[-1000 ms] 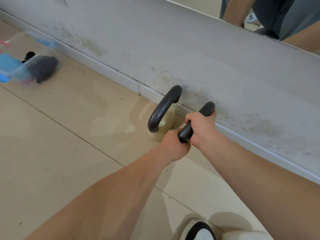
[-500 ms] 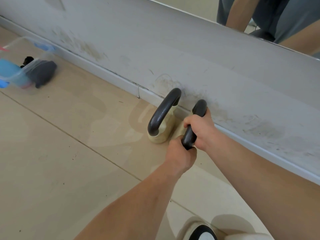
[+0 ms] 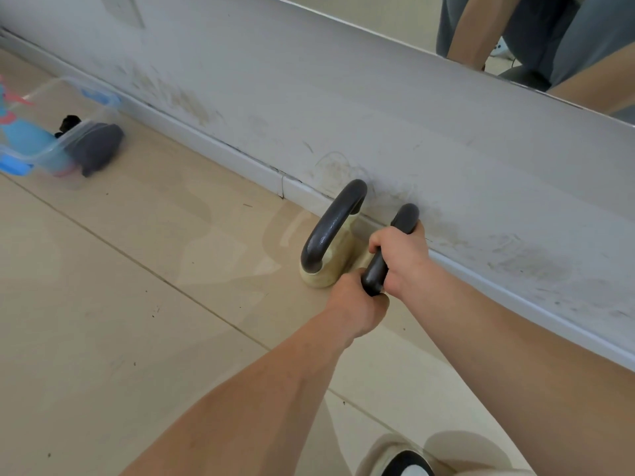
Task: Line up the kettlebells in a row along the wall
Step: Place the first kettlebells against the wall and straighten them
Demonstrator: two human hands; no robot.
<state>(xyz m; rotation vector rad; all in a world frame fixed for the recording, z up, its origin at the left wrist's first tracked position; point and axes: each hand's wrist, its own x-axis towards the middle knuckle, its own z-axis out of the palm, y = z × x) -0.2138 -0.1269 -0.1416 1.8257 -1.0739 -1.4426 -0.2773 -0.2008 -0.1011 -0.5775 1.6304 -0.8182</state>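
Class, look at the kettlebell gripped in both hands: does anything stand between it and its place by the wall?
Nothing visible does. Both hands, left hand and right hand, grip its black handle beside the cream kettlebell at the wall. Its body is hidden.

Kettlebell handle (image 3: 331,224) glossy black, probably metal; floor tiles (image 3: 137,304) smooth; wall (image 3: 343,108) scuffed matt.

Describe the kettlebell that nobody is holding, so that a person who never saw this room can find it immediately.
Follow the scuffed grey wall down to its white baseboard. Two kettlebells with black handles are there, side by side. The free kettlebell is the one further from the person, with a cream body, while both hands grip the handle of its neighbour.
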